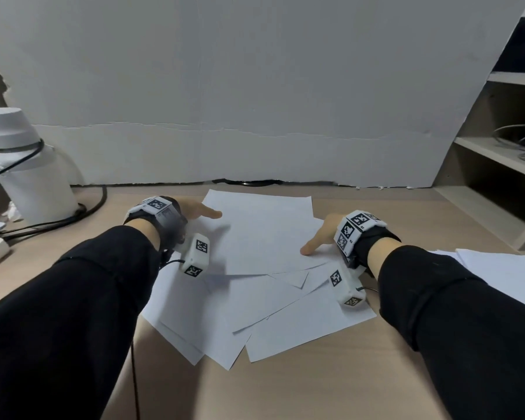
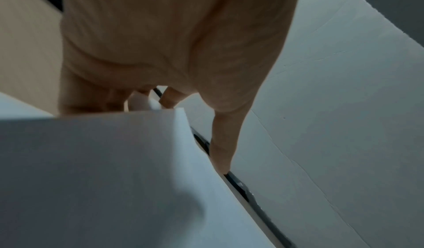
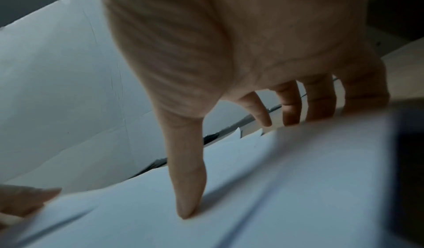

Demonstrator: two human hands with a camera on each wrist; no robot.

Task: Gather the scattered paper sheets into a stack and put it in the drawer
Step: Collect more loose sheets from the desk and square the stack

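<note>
In the middle of the frame, the overlapping paper sheets [image 1: 264, 237] are being pressed on the surface [image 1: 285, 389] by the left hand [image 1: 199, 211] and right hand [image 1: 320, 234], fingers spread straight.

A soft, dim, bluish light is seen in all three views. No glare is found. In the head view, the white board [image 1: 255, 86] is lit evenly, and soft shadows are cast on the paper sheets [image 1: 267, 237] under both wrists, toward 6 o'clock. Straight lines are bent near the edges, most at 3 o'clock by the shelves [image 1: 503, 147]. In the wrist views, much is blurred: the near paper at 7 o'clock on the left, and at 4 o'clock on the right. The corners are darkened there.
</note>
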